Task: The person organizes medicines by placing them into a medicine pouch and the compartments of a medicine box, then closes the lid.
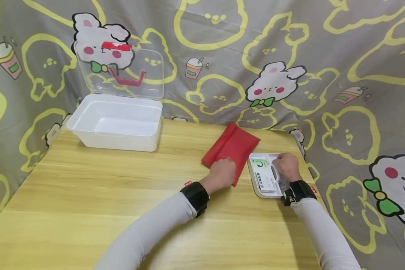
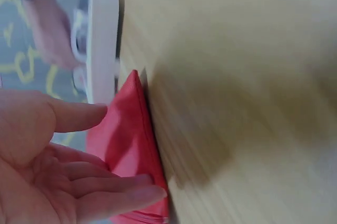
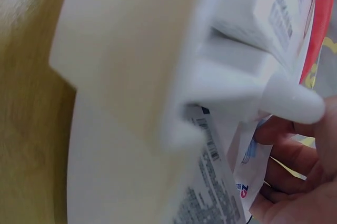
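Observation:
In the head view my left hand [image 1: 222, 173] is over a red cloth pouch [image 1: 241, 144] lying on the table. The left wrist view shows its fingers [image 2: 113, 192] fairly straight, touching the pouch [image 2: 129, 145], with the thumb apart from them. At the right, my right hand [image 1: 287, 167] is at the right side of a white tray [image 1: 253, 180]. Its curled fingers pinch a white printed packet [image 3: 253, 163] in the right wrist view. A green and white box [image 1: 264, 176] lies in the tray, beside a white loop-shaped piece [image 1: 275, 173].
A white plastic box [image 1: 128, 140] stands at the back left, its clear lid [image 1: 152, 80] with a red handle raised. The wooden table [image 1: 87, 191] meets a patterned curtain [image 1: 219, 48] at the back and right.

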Demonstrator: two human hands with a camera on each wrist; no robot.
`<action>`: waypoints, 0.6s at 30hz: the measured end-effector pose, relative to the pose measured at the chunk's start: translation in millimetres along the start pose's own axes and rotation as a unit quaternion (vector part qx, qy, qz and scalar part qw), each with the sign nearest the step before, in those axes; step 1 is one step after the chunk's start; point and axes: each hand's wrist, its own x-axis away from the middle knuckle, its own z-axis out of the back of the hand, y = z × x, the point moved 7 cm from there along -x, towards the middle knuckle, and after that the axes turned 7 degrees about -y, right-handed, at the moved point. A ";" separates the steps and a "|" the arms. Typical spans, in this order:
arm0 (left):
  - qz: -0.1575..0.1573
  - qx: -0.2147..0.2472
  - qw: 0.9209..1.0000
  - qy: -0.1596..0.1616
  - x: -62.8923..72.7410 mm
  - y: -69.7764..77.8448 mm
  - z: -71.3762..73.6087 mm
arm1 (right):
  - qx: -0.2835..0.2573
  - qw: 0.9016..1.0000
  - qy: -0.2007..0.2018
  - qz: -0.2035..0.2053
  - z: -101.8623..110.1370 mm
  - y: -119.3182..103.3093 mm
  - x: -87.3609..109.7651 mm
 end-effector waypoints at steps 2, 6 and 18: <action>-0.011 -0.017 1.000 -0.021 6.0 11.6 -4.1 | -0.005 1.000 0.002 -0.003 0.4 -1.2 -1.1; -0.021 -0.036 0.998 -0.050 16.4 30.1 -11.9 | -0.011 1.000 0.002 -0.010 1.1 -2.6 -2.0; -0.023 -0.001 0.998 -0.057 14.7 34.9 -16.5 | -0.015 0.998 0.049 0.022 4.4 -2.6 -3.5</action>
